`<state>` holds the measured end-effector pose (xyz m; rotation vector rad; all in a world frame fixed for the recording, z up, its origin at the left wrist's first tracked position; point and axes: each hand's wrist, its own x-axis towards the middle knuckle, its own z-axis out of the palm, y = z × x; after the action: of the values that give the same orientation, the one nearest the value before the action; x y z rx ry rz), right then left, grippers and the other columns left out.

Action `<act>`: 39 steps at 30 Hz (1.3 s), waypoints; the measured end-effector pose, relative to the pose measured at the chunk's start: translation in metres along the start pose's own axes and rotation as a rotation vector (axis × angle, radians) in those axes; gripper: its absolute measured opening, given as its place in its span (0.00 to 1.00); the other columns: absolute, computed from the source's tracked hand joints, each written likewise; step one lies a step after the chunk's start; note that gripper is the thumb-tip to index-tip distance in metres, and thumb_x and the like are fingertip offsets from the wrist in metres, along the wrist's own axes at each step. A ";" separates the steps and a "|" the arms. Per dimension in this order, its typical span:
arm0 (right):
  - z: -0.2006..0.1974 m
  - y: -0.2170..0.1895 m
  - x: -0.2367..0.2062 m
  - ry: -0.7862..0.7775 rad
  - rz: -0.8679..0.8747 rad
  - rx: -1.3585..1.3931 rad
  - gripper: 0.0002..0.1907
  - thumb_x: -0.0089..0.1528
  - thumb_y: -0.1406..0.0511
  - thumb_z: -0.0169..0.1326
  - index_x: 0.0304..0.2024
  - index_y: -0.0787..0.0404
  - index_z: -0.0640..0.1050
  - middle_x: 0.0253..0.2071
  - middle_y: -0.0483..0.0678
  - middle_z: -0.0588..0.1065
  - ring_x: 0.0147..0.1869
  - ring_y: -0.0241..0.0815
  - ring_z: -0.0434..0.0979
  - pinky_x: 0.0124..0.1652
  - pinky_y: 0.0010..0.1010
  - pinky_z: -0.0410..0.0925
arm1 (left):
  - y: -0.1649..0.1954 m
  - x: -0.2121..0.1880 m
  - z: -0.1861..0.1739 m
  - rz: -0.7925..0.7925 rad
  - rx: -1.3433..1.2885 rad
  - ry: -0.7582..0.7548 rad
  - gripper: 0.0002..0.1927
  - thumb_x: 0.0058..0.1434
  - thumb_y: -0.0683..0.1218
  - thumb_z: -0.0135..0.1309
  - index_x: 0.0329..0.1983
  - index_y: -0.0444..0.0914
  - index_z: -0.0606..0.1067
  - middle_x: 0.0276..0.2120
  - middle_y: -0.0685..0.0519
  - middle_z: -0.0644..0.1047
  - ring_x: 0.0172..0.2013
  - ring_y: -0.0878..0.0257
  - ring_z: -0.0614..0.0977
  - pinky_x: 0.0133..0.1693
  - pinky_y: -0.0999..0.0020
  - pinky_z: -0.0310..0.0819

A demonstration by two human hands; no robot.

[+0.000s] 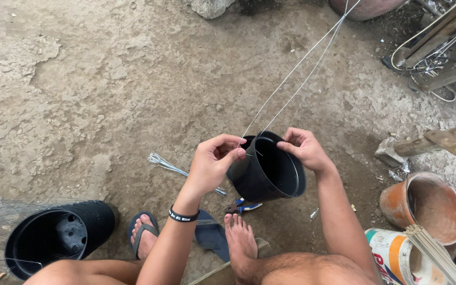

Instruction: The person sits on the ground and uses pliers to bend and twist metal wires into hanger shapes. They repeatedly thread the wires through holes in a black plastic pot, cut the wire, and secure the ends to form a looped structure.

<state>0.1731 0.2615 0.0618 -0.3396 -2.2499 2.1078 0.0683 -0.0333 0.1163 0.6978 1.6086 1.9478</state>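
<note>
A: What takes up most of the view?

B: A rough dirt and concrete floor [106,89]. Largest on it is a stack of black plastic pots [59,237] lying on its side at lower left, mouth toward the camera, with thin wire mesh just beside it at the left edge.

A: And on the right?

B: An orange-stained bucket [426,203] tipped on its side, a white paint pail [394,256] holding a bundle of thin sticks, and wooden beams [449,142] above them. A tangle of wire and timber sits in the top right corner.

A: Where is the pot being worked on?

B: A single black pot [270,169] is held off the ground in the centre, tilted, mouth facing up and to the right, above the person's bare foot [241,240].

A: How do the hands stand?

B: The left hand [215,161], a black wristband below it, is pinched shut on a thin wire [296,68] at the pot's near rim. The right hand [304,148] is closed on the far rim, thumb and fingers clamping the edge. The wire runs in two strands from the rim up to the top of the frame.

A: Anything smaller?

B: A loose twisted wire bundle [167,164] lies on the floor left of the hands, and blue-handled pliers [244,207] lie under the pot, beside a blue sandal [209,232].
</note>
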 end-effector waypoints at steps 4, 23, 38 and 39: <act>-0.001 0.001 0.001 0.003 0.004 0.001 0.09 0.63 0.69 0.62 0.31 0.60 0.74 0.28 0.37 0.74 0.32 0.24 0.71 0.31 0.21 0.64 | 0.000 0.000 0.002 0.018 -0.021 0.012 0.10 0.64 0.38 0.59 0.48 0.33 0.80 0.34 0.54 0.83 0.37 0.71 0.83 0.41 0.75 0.78; 0.001 0.003 0.003 0.029 0.016 -0.049 0.10 0.62 0.69 0.62 0.30 0.60 0.74 0.26 0.36 0.74 0.30 0.24 0.71 0.30 0.20 0.64 | -0.008 0.005 0.001 -0.006 -0.086 0.064 0.07 0.66 0.37 0.57 0.46 0.31 0.78 0.33 0.51 0.84 0.37 0.67 0.85 0.41 0.73 0.80; 0.004 0.003 0.003 0.073 -0.037 -0.178 0.11 0.62 0.68 0.63 0.29 0.61 0.73 0.26 0.35 0.71 0.31 0.23 0.67 0.31 0.20 0.62 | -0.008 0.006 0.004 0.033 0.240 0.147 0.09 0.60 0.38 0.63 0.45 0.36 0.82 0.32 0.53 0.83 0.33 0.68 0.82 0.36 0.72 0.77; 0.006 0.002 0.004 0.097 -0.051 -0.200 0.11 0.62 0.68 0.63 0.29 0.61 0.73 0.25 0.35 0.71 0.30 0.23 0.67 0.31 0.20 0.61 | -0.009 0.007 0.004 0.043 0.235 0.162 0.09 0.61 0.38 0.61 0.45 0.36 0.82 0.32 0.53 0.84 0.34 0.68 0.83 0.36 0.72 0.78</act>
<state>0.1687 0.2564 0.0586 -0.3784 -2.3896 1.8059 0.0666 -0.0244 0.1087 0.6836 1.9588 1.9061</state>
